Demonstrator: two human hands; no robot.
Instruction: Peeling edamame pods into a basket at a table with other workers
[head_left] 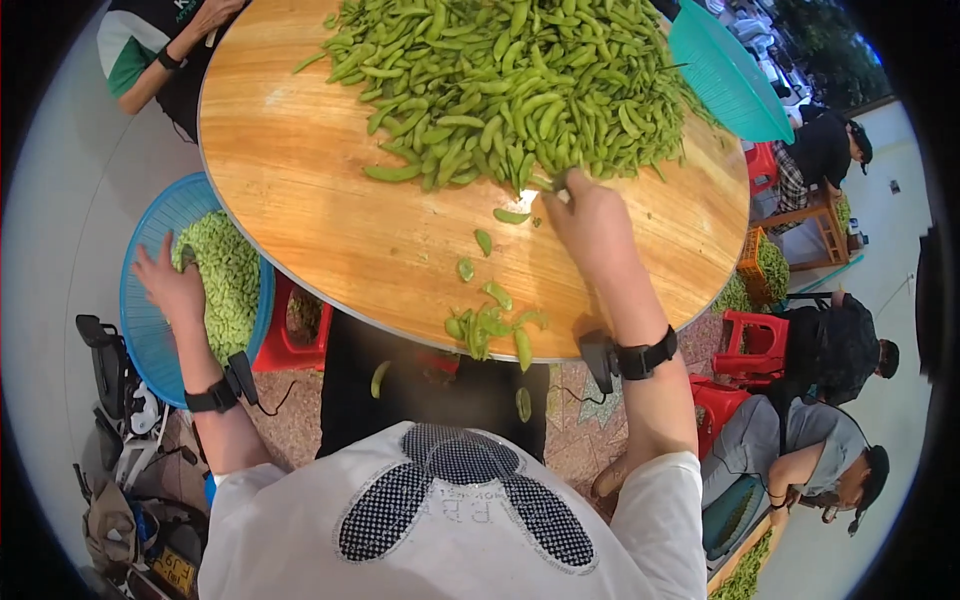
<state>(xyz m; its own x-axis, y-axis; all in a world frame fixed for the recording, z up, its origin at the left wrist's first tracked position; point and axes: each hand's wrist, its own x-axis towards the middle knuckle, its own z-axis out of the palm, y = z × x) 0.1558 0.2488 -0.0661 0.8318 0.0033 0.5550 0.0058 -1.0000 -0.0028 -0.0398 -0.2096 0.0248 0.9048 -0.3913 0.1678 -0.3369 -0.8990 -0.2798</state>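
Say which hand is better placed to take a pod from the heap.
Probably the right hand: its fingers are at the pod heap, while the left hand is over the blue basket.

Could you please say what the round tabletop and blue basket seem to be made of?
Round tabletop: probably wood or woodgrain laminate, glossy, since grain shows and light glares off it. Blue basket: likely smooth plastic, given its evenly coloured, ribbed wall.

"What sort of place is this?"
"A shared food workroom, apparently: green pods (520,100) cover much of a round table (300,200)."
"What else shows it?"
"Red plastic stools (722,398), a blue basket (160,345) of shelled beans (225,290), 3 people (845,335) along the right, a motorbike (143,412) at left."
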